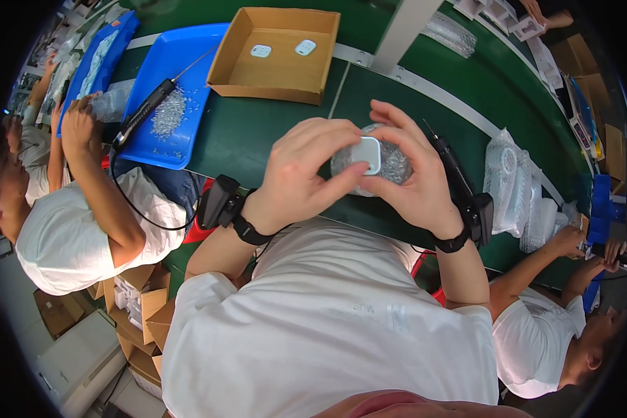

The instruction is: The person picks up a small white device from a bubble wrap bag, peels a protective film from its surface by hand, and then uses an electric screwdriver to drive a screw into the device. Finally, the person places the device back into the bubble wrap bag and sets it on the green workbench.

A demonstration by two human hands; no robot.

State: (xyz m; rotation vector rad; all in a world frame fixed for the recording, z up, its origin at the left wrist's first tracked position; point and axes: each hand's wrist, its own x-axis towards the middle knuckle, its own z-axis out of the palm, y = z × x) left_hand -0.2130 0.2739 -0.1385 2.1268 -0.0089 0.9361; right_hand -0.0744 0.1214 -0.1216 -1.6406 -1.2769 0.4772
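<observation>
A small white square plastic case (370, 155) with rounded corners is between my two hands, above the green table in front of me. My left hand (303, 167) is closed on it, thumb on its lower face and fingers along the upper edge. From the other side my right hand (416, 167) curls in, its thumb and bent fingers at the case's right edge. Directly behind the case is a clear, shiny bundle that looks like bubble wrap (398, 164); whether my fingers also grip it is hidden. Both wrists wear black straps with devices.
Ahead stands an open cardboard box (272, 87) with two white cases inside. Left of it, a blue tray (171, 52) holds many small screws and a corded electric screwdriver (146, 111). Another screwdriver (447, 157) and bubble wrap rolls (508, 184) lie right. Co-workers sit on both sides.
</observation>
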